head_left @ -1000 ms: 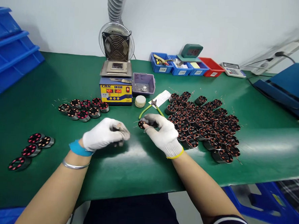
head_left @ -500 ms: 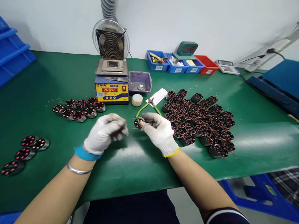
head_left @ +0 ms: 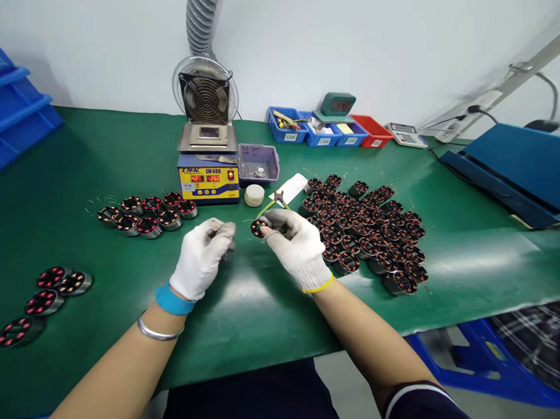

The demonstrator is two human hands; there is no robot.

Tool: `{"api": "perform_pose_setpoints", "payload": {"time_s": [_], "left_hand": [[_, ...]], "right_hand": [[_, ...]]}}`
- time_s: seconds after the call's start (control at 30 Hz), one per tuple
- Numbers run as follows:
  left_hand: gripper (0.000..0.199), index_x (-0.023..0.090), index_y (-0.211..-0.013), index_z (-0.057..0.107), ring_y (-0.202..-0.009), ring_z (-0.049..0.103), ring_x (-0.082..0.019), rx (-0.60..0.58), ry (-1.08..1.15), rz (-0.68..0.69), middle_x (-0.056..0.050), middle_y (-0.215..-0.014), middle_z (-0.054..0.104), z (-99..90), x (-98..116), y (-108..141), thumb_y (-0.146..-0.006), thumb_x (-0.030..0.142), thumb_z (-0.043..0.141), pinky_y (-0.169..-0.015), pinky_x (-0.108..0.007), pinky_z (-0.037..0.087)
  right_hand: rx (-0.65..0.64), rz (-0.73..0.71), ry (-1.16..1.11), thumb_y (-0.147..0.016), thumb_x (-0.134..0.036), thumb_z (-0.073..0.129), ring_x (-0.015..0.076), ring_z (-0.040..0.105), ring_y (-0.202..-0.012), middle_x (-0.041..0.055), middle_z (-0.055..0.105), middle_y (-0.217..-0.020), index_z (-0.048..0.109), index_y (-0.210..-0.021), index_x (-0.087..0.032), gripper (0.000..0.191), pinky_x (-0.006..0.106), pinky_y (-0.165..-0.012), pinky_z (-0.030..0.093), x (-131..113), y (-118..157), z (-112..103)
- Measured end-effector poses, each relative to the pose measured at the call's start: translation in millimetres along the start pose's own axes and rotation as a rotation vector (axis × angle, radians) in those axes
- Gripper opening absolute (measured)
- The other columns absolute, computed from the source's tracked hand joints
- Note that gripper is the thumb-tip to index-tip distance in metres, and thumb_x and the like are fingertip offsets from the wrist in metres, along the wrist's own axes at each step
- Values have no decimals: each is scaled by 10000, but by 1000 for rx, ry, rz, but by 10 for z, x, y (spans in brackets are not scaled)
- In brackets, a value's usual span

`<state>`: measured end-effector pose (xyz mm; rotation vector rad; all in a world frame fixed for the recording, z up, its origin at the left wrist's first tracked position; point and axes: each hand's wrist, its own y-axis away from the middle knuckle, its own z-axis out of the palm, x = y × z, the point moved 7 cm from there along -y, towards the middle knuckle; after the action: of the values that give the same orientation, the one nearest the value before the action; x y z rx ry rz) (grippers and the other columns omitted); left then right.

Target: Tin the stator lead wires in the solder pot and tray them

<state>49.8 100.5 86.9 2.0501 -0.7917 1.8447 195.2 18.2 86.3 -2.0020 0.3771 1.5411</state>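
My right hand [head_left: 303,247], in a white knit glove with a yellow cuff, grips one motor stator [head_left: 258,227], a dark ring with copper-coloured windings, tilted toward me. To its left, my gloved left hand [head_left: 199,261] is closed with thumb and fingers pinched together; whatever may be between the fingertips is too small to make out. Green-handled cutting pliers [head_left: 279,199] lie just beyond the right hand. A dense cluster of similar stators [head_left: 369,224] with thin wire ends stands on the right.
Behind the hands stand a yellow-blue solder pot [head_left: 209,183], a purple tray [head_left: 275,171] and a round white tin [head_left: 254,195]. More stators form groups at left [head_left: 149,226] and front left [head_left: 44,302]. Small bins [head_left: 287,134] line the wall on the green mat [head_left: 136,144].
My left hand has turned more upright, its fingers drawn closer into a pinch. The right hand still grips the stator in about the same place. The camera view has shifted slightly.
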Motion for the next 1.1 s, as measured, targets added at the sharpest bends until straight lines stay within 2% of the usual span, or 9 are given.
{"api": "perform_pose_setpoints", "payload": {"time_s": [0.13,0.27,0.4,0.57,0.73,0.83,0.93,1.03,1.1], "left_hand": [[240,186,-718,536,-586,513,-128,5,-71,55,9,-639,560,9,-43,-31,-768,420,548,-581,-243,444],[153,193,-769,551,-647,548,-139,146,-41,116,-3,-697,587,-68,-94,11,-795,341,523,-636,-250,468],[226,198,-740,487,-597,511,-126,323,87,173,1,-687,546,-250,-13,45,-783,413,538,-572,-240,454],[223,191,-752,519,-642,544,-135,275,20,100,-3,-687,580,-206,-36,-45,-820,403,537,-642,-245,467],[167,199,-790,545,-703,592,-148,376,-46,167,-17,-753,631,-215,-116,-8,-861,341,495,-705,-259,484],[157,198,-804,580,-772,635,-169,231,-231,226,-44,-812,674,-63,-100,-12,-856,314,488,-743,-270,483],[247,200,-737,593,-764,646,-199,-49,-553,164,-55,-781,678,203,-181,-64,-881,366,480,-704,-289,464],[280,207,-755,617,-805,655,-216,-273,-743,46,-53,-851,692,383,-328,-120,-892,410,480,-679,-294,450],[276,209,-795,631,-841,655,-222,-304,-776,15,-53,-890,695,417,-368,-163,-892,418,481,-684,-296,449]], "right_hand": [[-100,-98,192,-752,-289,641,166,656,-761,47,698,-881,675,-988,-181,262,291,-727,563,-223,-79,113],[-138,-161,310,-765,-285,632,170,658,-791,41,703,-898,687,-1017,-186,276,297,-764,554,-347,-221,158],[-144,-199,376,-756,-277,654,168,656,-797,33,703,-897,702,-983,-191,248,283,-760,548,-447,-306,187],[-307,-247,448,-766,-262,635,163,655,-758,27,699,-858,702,-995,-195,247,272,-719,551,-497,-296,381],[-259,-346,663,-789,-277,617,208,654,-865,36,700,-955,691,-1026,-208,258,343,-796,543,-570,-884,478],[-180,-438,955,-816,-328,592,281,628,-968,56,680,-1047,675,-1093,-230,305,431,-824,523,-731,-1502,626],[-217,-487,1177,-835,-335,564,320,612,-990,82,653,-1116,639,-1161,-235,349,472,-821,510,-837,-2035,903],[-268,-464,1336,-825,-298,578,338,603,-1002,98,634,-1147,615,-1184,-239,365,479,-805,511,-832,-2358,1152],[-293,-440,1406,-814,-256,591,348,597,-1013,110,628,-1151,617,-1173,-233,361,484,-803,510,-794,-2461,1271]]}}
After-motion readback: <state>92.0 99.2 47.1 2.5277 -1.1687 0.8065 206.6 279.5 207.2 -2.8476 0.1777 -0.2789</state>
